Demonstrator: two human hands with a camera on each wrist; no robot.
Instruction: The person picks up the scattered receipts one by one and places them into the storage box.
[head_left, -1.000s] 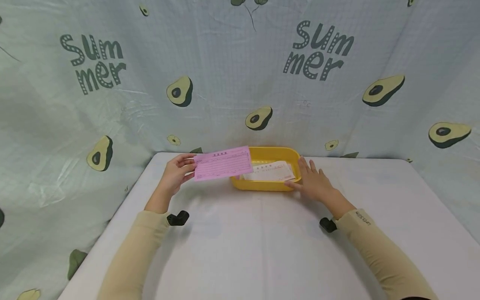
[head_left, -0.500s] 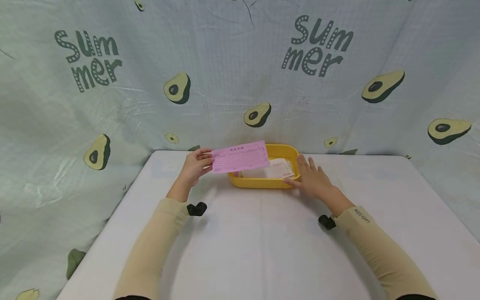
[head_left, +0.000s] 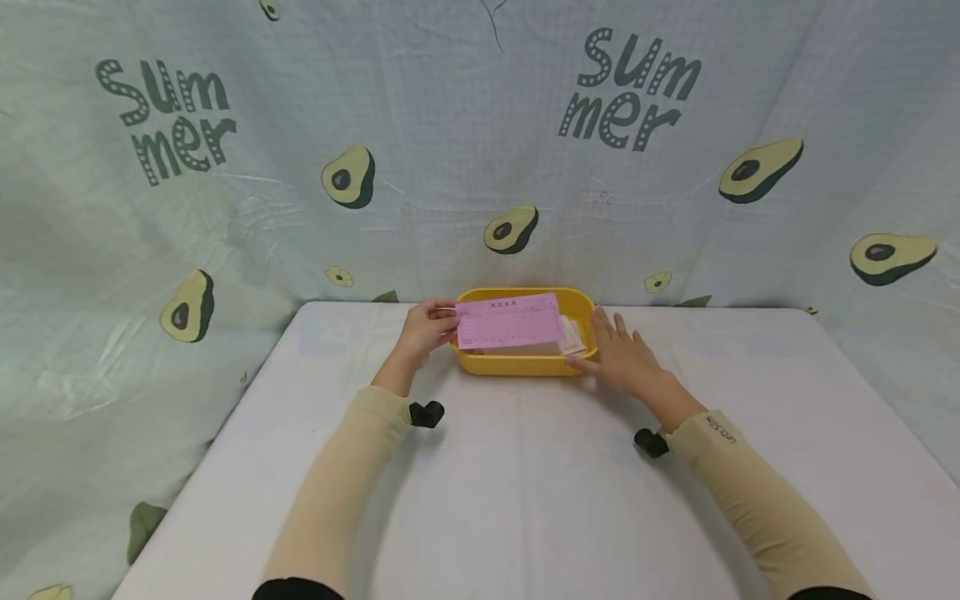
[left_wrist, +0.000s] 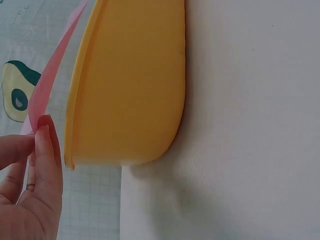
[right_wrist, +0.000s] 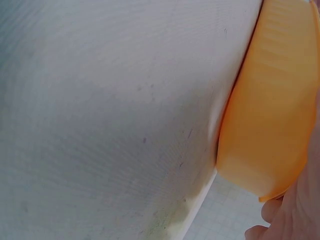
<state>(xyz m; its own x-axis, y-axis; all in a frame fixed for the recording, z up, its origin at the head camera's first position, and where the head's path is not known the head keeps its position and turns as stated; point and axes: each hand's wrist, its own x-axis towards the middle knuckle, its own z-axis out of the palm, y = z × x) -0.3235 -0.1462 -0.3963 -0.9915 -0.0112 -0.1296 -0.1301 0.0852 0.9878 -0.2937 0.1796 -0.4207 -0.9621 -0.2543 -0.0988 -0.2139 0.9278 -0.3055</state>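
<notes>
My left hand (head_left: pixel 430 329) pinches the left end of a pink printed paper slip (head_left: pixel 510 321) between thumb and fingers. The slip lies over the mouth of a yellow plastic basket (head_left: pixel 517 367), above its rim in the left wrist view, where the pink slip (left_wrist: pixel 50 80) looks edge-on and slightly bent. White printed slips (head_left: pixel 572 337) show inside the basket, partly hidden under the pink one. My right hand (head_left: pixel 622 354) rests at the basket's right end, fingers spread and fairly straight, touching the rim. In the right wrist view its fingers (right_wrist: pixel 272 210) are at the basket's rim.
The basket stands near the back edge of a white-covered table (head_left: pixel 525 467). Right behind it hangs a curtain (head_left: pixel 450 167) printed with avocados and lettering. A black wrist mount (head_left: pixel 426 414) sits on the left wrist, another mount (head_left: pixel 651 443) on the right.
My left hand has carried the pink slip to the right, from beside the basket to over it, so it covers more of the white slips. The right hand has stayed at the basket's end.
</notes>
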